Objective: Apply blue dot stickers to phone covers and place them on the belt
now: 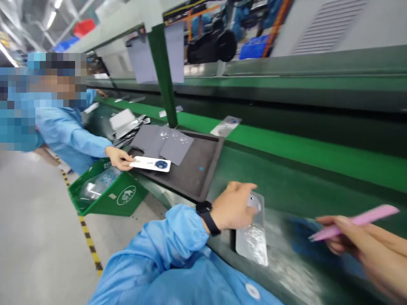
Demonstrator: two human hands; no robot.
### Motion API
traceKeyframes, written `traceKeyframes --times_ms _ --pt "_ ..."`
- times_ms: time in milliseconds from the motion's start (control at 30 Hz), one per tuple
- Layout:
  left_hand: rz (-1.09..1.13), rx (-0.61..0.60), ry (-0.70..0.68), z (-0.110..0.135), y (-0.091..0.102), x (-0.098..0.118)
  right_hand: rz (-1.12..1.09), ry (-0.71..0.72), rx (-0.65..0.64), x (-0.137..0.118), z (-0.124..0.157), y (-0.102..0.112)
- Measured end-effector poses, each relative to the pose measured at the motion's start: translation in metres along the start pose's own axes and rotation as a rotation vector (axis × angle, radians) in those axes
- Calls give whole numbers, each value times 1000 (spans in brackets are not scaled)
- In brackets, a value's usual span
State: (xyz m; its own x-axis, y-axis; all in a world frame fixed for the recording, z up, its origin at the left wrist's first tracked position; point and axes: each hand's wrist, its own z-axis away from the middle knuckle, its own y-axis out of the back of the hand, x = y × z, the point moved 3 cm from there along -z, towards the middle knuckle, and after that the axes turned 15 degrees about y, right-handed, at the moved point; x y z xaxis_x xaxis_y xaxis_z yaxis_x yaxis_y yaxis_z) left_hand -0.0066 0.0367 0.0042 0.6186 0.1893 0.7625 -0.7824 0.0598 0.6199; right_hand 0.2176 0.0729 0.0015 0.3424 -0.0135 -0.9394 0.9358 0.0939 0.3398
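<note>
My left hand [233, 206], with a black watch at the wrist, is at the upper end of a shiny, film-covered phone back panel [252, 237]. One finger reaches out past the panel's top edge, and another digit rests on its face near the camera area; the remaining fingers are partly hidden. The panel is on the green bench top, close to its near edge. On the right, my right hand [352, 237] grips pink tweezers [356, 222], their metal tip pointing left, above a blurred dark blue patch on the bench.
A co-worker's hand [119, 159] holds a white phone back panel [149, 164] over a dark tray [203, 186] with grey sheets [176, 146]. A green bin [127, 197] of plastic film stands below. Another panel [226, 126] lies on the green strip. A green post [163, 76] rises behind.
</note>
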Motion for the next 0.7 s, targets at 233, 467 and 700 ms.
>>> traceKeyframes --times_ms 233,467,700 --pt "-92 290 -346 50 29 6 -145 -3 -26 23 -3 -10" --pt "-365 696 -151 82 182 -44 -131 -64 0 17 -8 -9" --pt "-654 244 383 33 234 -109 -108 -81 -35 -18 -4 -12"
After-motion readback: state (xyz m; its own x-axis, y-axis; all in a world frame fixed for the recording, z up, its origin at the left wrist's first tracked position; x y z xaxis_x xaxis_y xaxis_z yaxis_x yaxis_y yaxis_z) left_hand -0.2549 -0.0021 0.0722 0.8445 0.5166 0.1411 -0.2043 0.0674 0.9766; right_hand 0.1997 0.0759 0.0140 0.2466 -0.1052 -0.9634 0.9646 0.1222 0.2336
